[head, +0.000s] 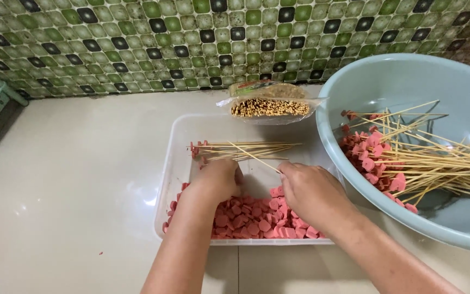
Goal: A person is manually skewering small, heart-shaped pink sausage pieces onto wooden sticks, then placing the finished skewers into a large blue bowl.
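One skewer pinched in right hand.

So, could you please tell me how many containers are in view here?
2. A clear tub lies in the middle under both hands, holding pink slices; a pale blue basin stands at right, holding loaded skewers. The basin runs off-frame, so more may be hidden.

Home kitchen floor: grimy green mosaic wall tiles, basin of skewered sausage.
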